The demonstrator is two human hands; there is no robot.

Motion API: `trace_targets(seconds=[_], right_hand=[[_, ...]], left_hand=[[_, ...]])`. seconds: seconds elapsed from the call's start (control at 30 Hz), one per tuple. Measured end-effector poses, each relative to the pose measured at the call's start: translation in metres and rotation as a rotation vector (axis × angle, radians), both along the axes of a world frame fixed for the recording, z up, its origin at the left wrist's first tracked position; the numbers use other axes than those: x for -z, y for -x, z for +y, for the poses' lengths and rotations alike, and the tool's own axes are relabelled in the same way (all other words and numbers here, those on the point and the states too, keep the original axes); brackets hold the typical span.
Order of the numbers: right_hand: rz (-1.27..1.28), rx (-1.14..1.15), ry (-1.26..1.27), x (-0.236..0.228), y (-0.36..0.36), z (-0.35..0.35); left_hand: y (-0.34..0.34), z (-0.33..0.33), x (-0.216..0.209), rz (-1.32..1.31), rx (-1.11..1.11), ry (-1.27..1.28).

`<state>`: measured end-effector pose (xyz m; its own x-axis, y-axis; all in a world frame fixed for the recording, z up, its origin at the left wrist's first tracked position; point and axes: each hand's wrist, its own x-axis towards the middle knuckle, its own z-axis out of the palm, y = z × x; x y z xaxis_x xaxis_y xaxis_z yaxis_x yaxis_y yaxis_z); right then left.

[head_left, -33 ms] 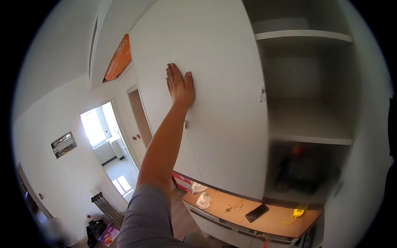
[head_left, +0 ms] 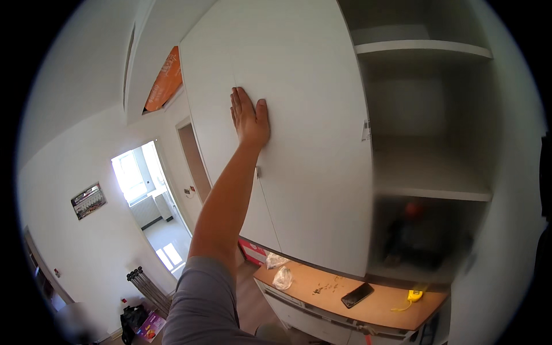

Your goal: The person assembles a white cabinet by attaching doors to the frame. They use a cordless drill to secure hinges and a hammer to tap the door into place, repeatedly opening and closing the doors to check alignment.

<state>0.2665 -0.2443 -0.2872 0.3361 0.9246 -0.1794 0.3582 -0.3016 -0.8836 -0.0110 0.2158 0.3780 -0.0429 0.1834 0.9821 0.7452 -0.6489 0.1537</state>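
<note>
Flatly, the left hand (head_left: 250, 122), fingers extended and grasping nothing visible, rests on the tall white cabinet front (head_left: 310, 144), apparently over its upright seam (head_left: 269, 213), which runs roughly along the fingers, a small fitting (head_left: 257, 172) just below the wrist; the right hand is out of view, its grip impossible to tell. Rightward are open shelves (head_left: 425, 48), below lies 1 phone (head_left: 357, 295) on a counter (head_left: 388, 313), and farther off, leftward, is a bright doorway (head_left: 152, 204).

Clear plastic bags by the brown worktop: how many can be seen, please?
2: one clear bag on the left end of the worktop, another bag just beyond it. The white cabinet may hide more.
</note>
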Motion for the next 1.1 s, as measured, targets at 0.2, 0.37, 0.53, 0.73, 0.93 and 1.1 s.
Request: trace_targets(seconds=[0.2,0.37,0.53,0.73,0.93,1.1], right_hand=[[0.054,-0.009,0.072,0.001,0.0,0.012],[0.133,-0.055,0.022,0.004,-0.002,0.015],[0.116,-0.146,-0.097,0.022,-0.013,0.013],[0.064,-0.088,0.008,0.009,-0.008,0.003],[-0.094,-0.024,-0.109,-0.017,0.004,-0.012],[-0.011,-0.019,-0.055,0.017,-0.006,-0.011]], left_hand=[[0.0,0.002,0.006,0.003,0.009,0.007],[-0.001,-0.003,0.026,-0.041,0.012,0.086],[-0.018,-0.023,0.048,-0.057,0.004,0.168],[-0.025,-0.034,0.062,-0.064,0.029,0.2],[-0.028,-0.04,0.057,-0.178,0.011,0.276],[-0.035,-0.044,0.073,-0.048,-0.053,0.218]])
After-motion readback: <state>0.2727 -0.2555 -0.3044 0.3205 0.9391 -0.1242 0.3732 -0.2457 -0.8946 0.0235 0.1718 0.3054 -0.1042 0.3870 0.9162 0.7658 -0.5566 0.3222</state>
